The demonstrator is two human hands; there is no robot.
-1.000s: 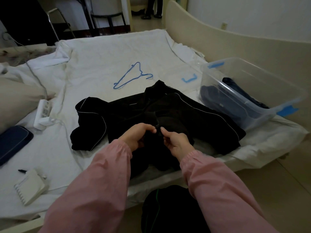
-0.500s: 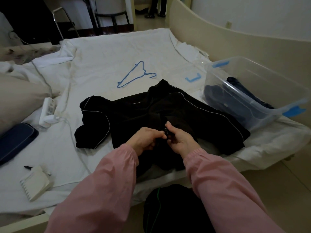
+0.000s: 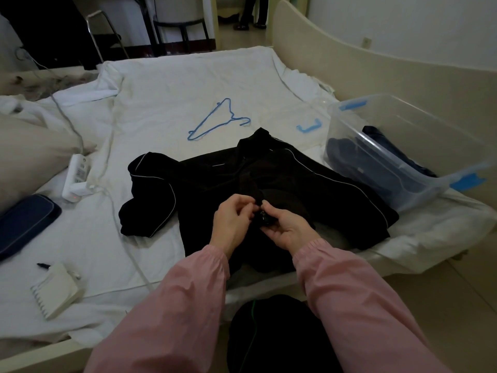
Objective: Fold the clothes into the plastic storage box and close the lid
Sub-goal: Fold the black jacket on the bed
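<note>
A bed [image 3: 188, 84] under a rumpled white sheet fills the dim room. A curved cream board [image 3: 349, 68] lines its right edge, with a white wall [image 3: 403, 20] and a socket [image 3: 366, 43] behind it. Pale floor [image 3: 457, 292] shows by the near right corner. A dark chair [image 3: 180, 25] stands beyond the far edge.

My sleeves: pink, long, loose, elastic-gathered cuffs. Left sleeve [image 3: 172, 305] at 7 o'clock, right sleeve [image 3: 349, 300] at 5. My left fingers [image 3: 242, 204] and right fingers [image 3: 274, 211] bare. Dark trousers [image 3: 282, 340] at 6, with a thin green cord [image 3: 252, 329].

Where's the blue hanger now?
Head view: the blue hanger lies on the white sheet, beyond the collar of the black jacket, left of the storage box.
</note>
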